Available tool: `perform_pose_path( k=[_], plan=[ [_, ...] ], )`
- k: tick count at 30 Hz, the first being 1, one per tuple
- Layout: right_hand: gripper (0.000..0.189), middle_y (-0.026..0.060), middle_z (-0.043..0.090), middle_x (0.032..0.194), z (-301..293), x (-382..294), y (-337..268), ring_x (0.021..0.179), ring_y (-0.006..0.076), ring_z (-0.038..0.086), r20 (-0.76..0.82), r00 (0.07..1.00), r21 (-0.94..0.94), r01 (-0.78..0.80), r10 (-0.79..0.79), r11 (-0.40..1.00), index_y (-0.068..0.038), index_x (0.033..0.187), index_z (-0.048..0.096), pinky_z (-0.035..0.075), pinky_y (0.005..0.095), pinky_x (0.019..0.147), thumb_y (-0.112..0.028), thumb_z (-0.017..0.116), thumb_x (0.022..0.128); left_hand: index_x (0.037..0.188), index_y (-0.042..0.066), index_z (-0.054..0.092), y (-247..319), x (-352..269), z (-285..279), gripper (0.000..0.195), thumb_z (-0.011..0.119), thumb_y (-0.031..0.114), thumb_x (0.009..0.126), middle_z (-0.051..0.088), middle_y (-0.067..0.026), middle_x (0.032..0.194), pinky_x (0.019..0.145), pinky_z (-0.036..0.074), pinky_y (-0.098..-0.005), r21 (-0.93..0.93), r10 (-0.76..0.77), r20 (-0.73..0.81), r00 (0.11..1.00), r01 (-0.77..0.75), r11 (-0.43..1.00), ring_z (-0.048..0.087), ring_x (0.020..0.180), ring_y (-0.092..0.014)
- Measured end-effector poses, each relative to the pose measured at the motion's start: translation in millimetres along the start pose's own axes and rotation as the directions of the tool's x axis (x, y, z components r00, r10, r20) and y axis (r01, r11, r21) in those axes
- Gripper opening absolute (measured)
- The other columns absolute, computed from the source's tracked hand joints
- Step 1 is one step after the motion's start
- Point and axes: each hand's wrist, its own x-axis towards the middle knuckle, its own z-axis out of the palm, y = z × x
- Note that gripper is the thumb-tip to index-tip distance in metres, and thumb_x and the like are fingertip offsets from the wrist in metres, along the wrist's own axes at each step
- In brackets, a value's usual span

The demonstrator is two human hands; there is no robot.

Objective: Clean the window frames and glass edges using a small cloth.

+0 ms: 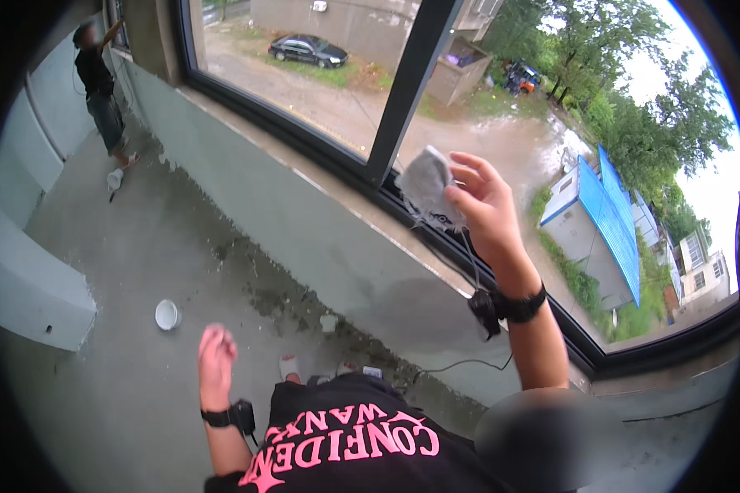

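Observation:
My right hand [484, 200] is raised in front of the window, pinching a grey cloth [428, 185] with frayed edges between thumb and fingers. The cloth hangs near the lower end of the dark vertical window bar [410, 92]; whether it touches the frame cannot be told. Lower on the left, my left hand [217, 357] is over the floor, blurred, its fingers loosely bent and no object visible in it. Both wrists wear black straps with small dark devices, and a thin cord runs near the right one.
A white bowl-like container [168, 315] stands on the concrete floor [142, 246]. Along the window runs a low pale green wall [253, 203]. Another person [98, 86] stands at the far upper left with an arm raised to a window, a white bucket [115, 179] near their feet.

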Motion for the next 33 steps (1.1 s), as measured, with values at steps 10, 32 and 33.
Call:
perform_pose_path(
  k=[10, 32, 33],
  plan=[
    [0.047, 0.0137, 0.053, 0.126, 161, -93, -5, 0.115, 0.0213, 0.054, -0.12, 0.965, 0.722, -0.077, 0.233, 0.688, -0.001, 0.136, 0.035, 0.045, 0.0356, 0.097, -0.003, 0.048, 0.091, 0.131, -0.002, 0.045, 94, -4, 186, 0.048, 0.06, 0.021, 0.091, 0.057, -0.0019, 0.1, 0.069, 0.045, -0.0209, 0.163, 0.07, 0.72, 0.691, -0.267, 0.95, 0.051, 0.08, -0.005],
    [0.031, 0.0088, 0.067, 0.086, 134, -139, 86, 0.078, 0.011, 0.063, 0.049, 0.983, -0.186, -0.167, 0.179, 0.968, 0.002, 0.108, 0.059, 0.051, 0.0295, 0.063, -0.023, 0.061, 0.091, 0.131, -0.006, 0.042, 30, 16, 166, 0.039, 0.052, 0.002, 0.093, 0.057, -0.0119, 0.123, 0.094, 0.044, -0.0284, 0.283, 0.103, 0.573, 0.813, -0.314, 0.906, 0.056, 0.109, -0.014],
    [0.031, 0.0072, 0.068, 0.091, 117, -152, 99, 0.084, 0.0135, 0.064, 0.046, 0.975, -0.05, -0.217, 0.219, 0.975, 0.001, 0.113, 0.057, 0.051, 0.0298, 0.07, -0.024, 0.057, 0.094, 0.131, -0.006, 0.042, 30, 18, 167, 0.039, 0.052, 0.002, 0.093, 0.057, -0.0119, 0.123, 0.094, 0.044, -0.0284, 0.287, 0.096, 0.58, 0.809, -0.313, 0.905, 0.056, 0.109, -0.014]
  ],
)
